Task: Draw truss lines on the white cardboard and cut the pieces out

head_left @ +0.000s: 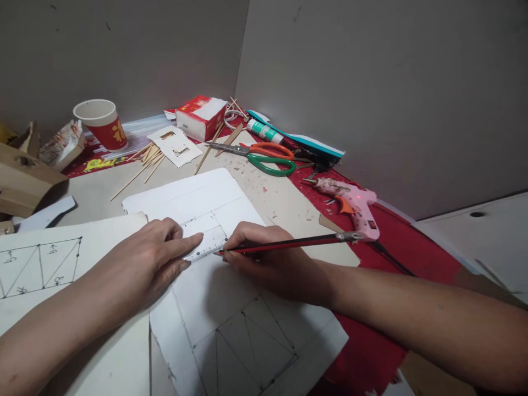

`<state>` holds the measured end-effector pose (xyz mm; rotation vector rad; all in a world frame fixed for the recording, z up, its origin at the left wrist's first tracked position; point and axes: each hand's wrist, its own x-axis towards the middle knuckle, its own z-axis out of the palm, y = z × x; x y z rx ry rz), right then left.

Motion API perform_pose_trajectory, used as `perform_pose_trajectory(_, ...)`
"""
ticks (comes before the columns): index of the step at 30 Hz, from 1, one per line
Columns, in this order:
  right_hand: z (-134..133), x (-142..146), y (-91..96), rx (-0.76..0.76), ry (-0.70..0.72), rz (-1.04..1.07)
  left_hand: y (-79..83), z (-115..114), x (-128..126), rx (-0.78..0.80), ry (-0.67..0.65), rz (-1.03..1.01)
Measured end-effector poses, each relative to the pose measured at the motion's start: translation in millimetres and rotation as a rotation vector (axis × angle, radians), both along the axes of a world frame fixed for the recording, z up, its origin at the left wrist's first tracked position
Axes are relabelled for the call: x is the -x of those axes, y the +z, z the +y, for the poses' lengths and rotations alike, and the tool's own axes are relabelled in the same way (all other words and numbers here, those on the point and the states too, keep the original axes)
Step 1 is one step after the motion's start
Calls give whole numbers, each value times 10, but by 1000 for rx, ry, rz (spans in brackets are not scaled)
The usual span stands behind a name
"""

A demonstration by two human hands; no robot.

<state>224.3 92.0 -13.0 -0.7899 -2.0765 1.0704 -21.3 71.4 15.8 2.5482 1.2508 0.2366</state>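
A clear ruler [209, 245] lies slanted across a white sheet [223, 190] marked with pencil lines. My left hand [159, 256] rests on the ruler's left part, index finger stretched out and pressing it to the sheet, thumb by its lower edge. Pinched in my right hand [272, 264] is a red and black pencil [284, 243], its tip at the ruler's lower edge near the right end. Closer to me, a drawing of triangles inside a frame shows on the same sheet. The left palm hides part of the paper.
Left lies a paper [115, 363] with a labelled drawing. Scissors [264, 157], wooden sticks [150, 159], a red paper cup [103, 125] and a tissue pack [201, 116] are at the back. A pink glue gun [357, 203] with a cord lies right, before grey walls.
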Motion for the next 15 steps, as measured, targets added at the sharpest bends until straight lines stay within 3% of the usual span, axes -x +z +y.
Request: perform_pose_trajectory(15, 7, 15, -47, -66, 36, -67, -128, -21, 62, -29, 14, -57)
